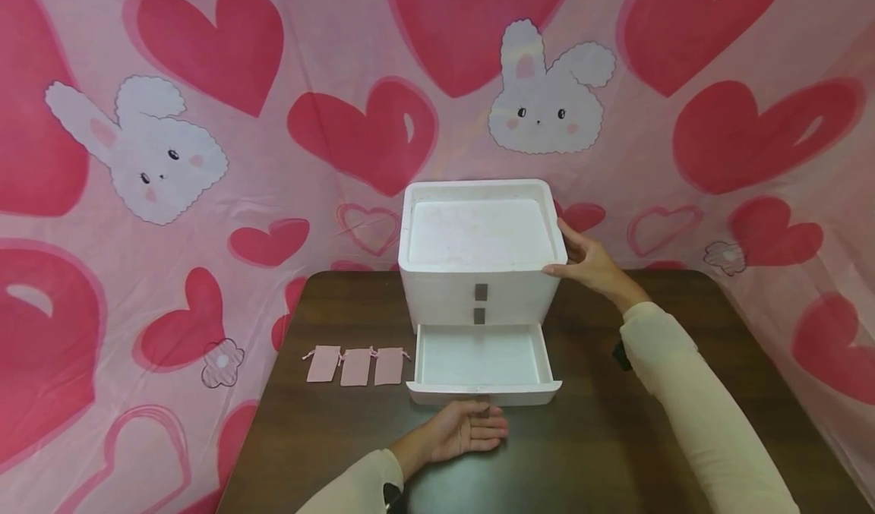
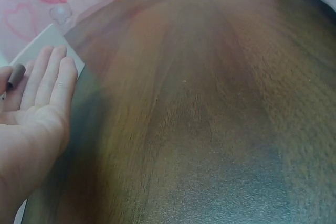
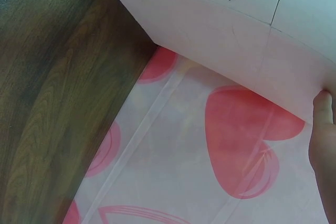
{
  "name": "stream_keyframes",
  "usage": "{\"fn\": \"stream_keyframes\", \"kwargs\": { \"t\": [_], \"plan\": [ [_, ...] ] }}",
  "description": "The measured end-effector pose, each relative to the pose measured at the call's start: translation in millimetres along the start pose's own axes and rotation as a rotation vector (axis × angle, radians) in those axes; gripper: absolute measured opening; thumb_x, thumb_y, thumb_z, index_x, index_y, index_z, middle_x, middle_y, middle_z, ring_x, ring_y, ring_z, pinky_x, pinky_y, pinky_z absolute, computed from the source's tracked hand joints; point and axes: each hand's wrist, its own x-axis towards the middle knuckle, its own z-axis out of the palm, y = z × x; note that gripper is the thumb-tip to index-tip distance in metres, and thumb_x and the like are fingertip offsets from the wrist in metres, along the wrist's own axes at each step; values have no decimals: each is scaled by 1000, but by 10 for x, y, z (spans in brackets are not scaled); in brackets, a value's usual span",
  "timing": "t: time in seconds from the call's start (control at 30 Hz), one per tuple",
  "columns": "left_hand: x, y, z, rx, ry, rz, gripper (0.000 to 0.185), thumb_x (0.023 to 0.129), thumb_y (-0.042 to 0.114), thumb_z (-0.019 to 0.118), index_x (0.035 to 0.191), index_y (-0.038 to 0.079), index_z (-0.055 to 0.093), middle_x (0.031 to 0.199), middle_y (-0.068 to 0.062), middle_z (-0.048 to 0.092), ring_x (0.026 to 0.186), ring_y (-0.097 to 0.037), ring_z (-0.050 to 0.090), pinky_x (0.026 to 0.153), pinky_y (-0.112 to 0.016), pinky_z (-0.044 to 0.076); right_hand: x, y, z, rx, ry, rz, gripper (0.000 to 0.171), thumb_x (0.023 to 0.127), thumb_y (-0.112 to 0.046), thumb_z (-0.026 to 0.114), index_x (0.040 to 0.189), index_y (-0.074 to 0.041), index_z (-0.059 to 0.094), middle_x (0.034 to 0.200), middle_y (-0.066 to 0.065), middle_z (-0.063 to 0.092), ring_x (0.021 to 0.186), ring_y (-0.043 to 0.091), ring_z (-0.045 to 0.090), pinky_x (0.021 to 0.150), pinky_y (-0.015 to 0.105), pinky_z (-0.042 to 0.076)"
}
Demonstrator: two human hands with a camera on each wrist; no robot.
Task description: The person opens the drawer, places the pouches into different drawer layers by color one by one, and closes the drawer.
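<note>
A white plastic drawer cabinet (image 1: pixel 440 297) stands on the table, its bottom drawer (image 1: pixel 444 395) pulled out toward me with a bare white interior. My left hand (image 1: pixel 459 434) is palm up at the drawer front, pinching its brown pull tab (image 2: pixel 17 76) between thumb and index finger while the other fingers stretch out straight. At the cabinet's top right edge rests my right hand (image 1: pixel 593 267), thumb at the front corner and fingers spread along the side. In the right wrist view, one fingertip (image 3: pixel 322 100) touches the white side wall.
Three small pink drawstring pouches (image 1: pixel 355 367) lie in a row left of the drawer. Two upper brown tabs (image 1: pixel 481 292) mark the cabinet's front. A recessed tray top (image 1: pixel 478 233) crowns it. Behind the dark wooden table (image 1: pixel 588 453) hangs a pink cloth (image 1: pixel 328 36) with hearts and rabbits.
</note>
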Motion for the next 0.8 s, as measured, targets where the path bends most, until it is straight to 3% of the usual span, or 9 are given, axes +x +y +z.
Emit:
{"fn": "stream_keyframes", "kwargs": {
  "t": [0.3, 0.47, 0.8],
  "plan": [
    [-65, -3, 4, 3, -11, -25, 54, 105, 35, 43, 137, -8, 50, 133, -25, 65, 115, -22, 69, 104, -38, 56, -9, -11, 5, -25, -4, 4, 100, 90, -6, 76, 163, -17, 8, 172, 9, 13, 155, 38, 25, 109, 26, 39],
    [-130, 6, -5, 32, -47, -50, 63, 106, 39, 41, 142, -13, 45, 136, -28, 62, 116, -24, 69, 105, -39, 55, -14, 4, 11, -28, -1, -1, 101, 89, -6, 76, 163, -16, 9, 172, 9, 13, 155, 38, 26, 109, 25, 40],
    [-204, -43, -35, 87, -86, -65, 63, 106, 41, 40, 140, -11, 48, 139, -32, 59, 124, -30, 66, 105, -40, 55, -27, -14, 4, -40, -7, -1, 101, 90, -8, 76, 163, -19, 7, 172, 8, 12, 155, 39, 25, 109, 25, 39]
  ]
}}
